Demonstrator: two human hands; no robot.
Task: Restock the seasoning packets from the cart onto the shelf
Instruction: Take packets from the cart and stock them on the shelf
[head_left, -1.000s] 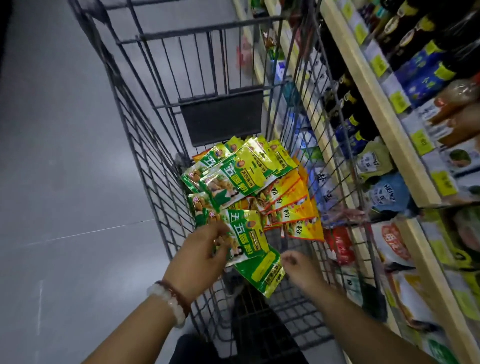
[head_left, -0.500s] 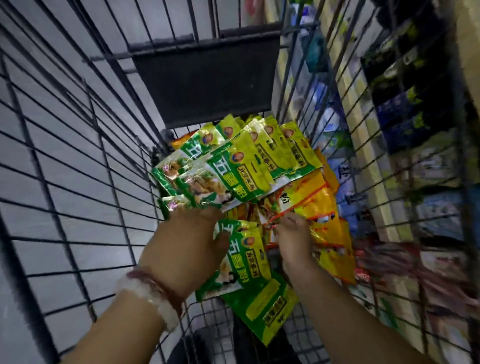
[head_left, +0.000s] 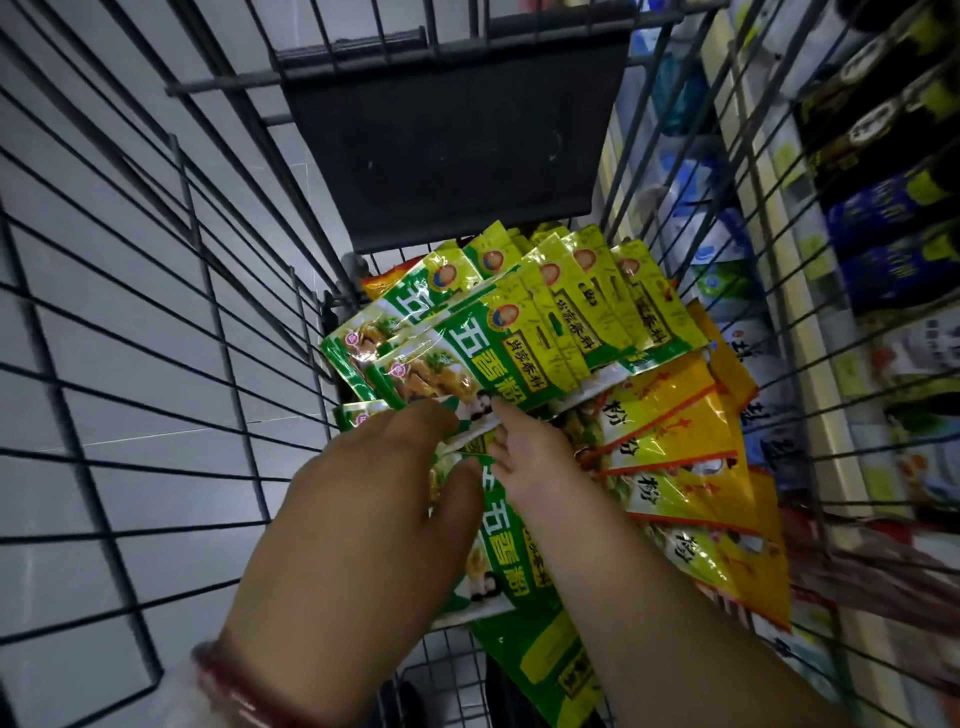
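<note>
Nearest the camera, a red and white bead bracelet (head_left: 228, 691) is sitting on the left wrist, blurred at the bottom edge. Above it the left hand (head_left: 363, 519) is reaching down into the wire cart (head_left: 156, 312), its back turned up, thumb and fingers curling onto the lower edge of a green seasoning packet (head_left: 483, 364); how firmly it is gripping cannot be told, since the fingertips are lying under the foil. Just beside it the right hand (head_left: 535, 462) is coming in from the lower right, its fingers bent and touching the same packet edge, seemingly pinching it. Another green packet (head_left: 504, 561) is lying flat beneath both forearms, partly hidden. To the right of the hands, yellow and orange packets (head_left: 680, 462) are fanning out across the cart floor, overlapping one another. Further back, more green packets (head_left: 587, 291) are stacking in a fan against the dark folded seat panel (head_left: 447, 156) of the cart. Beyond the right wire wall, the shelf (head_left: 810, 389) is holding blurred goods and dark bottles (head_left: 893, 171)
</note>
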